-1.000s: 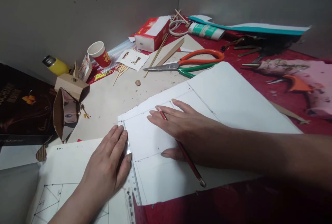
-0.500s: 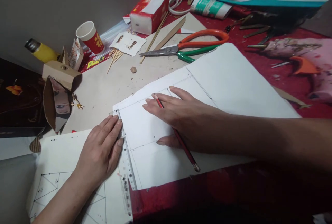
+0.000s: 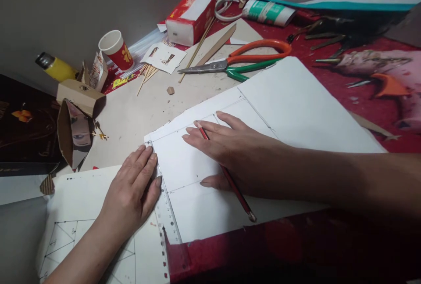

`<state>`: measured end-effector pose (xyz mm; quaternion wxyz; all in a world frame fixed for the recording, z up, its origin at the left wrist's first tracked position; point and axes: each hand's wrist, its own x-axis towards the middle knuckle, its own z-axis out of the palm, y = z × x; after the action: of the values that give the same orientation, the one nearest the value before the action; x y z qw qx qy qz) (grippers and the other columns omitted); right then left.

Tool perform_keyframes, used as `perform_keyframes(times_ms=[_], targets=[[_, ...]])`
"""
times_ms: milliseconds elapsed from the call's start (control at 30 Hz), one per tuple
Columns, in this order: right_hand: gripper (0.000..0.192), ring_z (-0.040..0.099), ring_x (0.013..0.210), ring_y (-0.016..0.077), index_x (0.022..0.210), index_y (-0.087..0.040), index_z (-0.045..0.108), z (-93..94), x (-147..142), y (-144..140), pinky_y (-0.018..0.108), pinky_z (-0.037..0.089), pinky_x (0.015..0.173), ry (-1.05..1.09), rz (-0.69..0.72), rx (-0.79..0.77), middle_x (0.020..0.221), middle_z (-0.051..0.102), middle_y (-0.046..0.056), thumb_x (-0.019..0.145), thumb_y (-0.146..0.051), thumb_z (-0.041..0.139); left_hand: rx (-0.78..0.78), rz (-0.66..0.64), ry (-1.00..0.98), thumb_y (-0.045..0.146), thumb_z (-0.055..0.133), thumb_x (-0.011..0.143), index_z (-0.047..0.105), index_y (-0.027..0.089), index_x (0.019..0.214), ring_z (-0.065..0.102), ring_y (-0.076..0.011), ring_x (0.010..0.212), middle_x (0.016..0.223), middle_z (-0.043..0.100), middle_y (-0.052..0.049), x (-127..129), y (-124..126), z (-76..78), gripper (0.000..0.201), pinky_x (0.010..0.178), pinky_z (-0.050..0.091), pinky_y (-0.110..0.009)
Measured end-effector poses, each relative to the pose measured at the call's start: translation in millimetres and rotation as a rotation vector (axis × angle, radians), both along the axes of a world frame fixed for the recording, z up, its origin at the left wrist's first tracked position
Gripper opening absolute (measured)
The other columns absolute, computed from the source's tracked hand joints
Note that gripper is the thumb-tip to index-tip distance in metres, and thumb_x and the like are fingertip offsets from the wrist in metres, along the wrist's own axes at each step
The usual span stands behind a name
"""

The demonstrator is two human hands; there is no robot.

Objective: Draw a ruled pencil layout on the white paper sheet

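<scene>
My left hand (image 3: 131,185) lies flat, its fingers on a clear plastic ruler (image 3: 171,220) along the left side of a white sheet (image 3: 312,108). The ruler runs beside a pencil line, and its near end reaches past the sheet's front edge. My right hand (image 3: 226,148) rests with fingers spread on the same sheet. It holds a red and black pencil (image 3: 237,192) between its fingers, with the pointed tip at the fingertips and the other end toward me. A pencilled rectangle lies partly under this hand.
Orange and green-handled scissors (image 3: 230,64) lie behind the sheet. Farther back are a paper cup (image 3: 116,51), a red tissue pack (image 3: 190,18) and thin wooden sticks (image 3: 148,73). A paper with drawn diagrams (image 3: 88,196) is under my left forearm. A pink glue gun (image 3: 371,62) lies right.
The ruler's near end has swung to the right, and my left hand has shifted slightly right with it. My right hand and the pencil stay in place on the sheet.
</scene>
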<state>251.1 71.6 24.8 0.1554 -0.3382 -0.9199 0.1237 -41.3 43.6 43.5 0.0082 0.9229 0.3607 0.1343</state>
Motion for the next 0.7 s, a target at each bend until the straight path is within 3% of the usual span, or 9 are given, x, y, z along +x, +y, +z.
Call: perform_keyframes(times_ms=[700], targets=[[0.074,0.047,0.140,0.0399,0.146,-0.009,0.043,3.5,-2.7,-2.6,0.065,0.034,0.114,-0.037,-0.018,-0.012,0.145,0.057,0.025,0.086,-0.039,0.074,0.009,-0.054,-0.061,0.014,0.060,0.095,0.055,0.001,0.137,0.050,-0.0350,0.141,0.141,0.060,-0.027,-4.8,6.5,0.0,0.044,0.108,0.054,-0.055]])
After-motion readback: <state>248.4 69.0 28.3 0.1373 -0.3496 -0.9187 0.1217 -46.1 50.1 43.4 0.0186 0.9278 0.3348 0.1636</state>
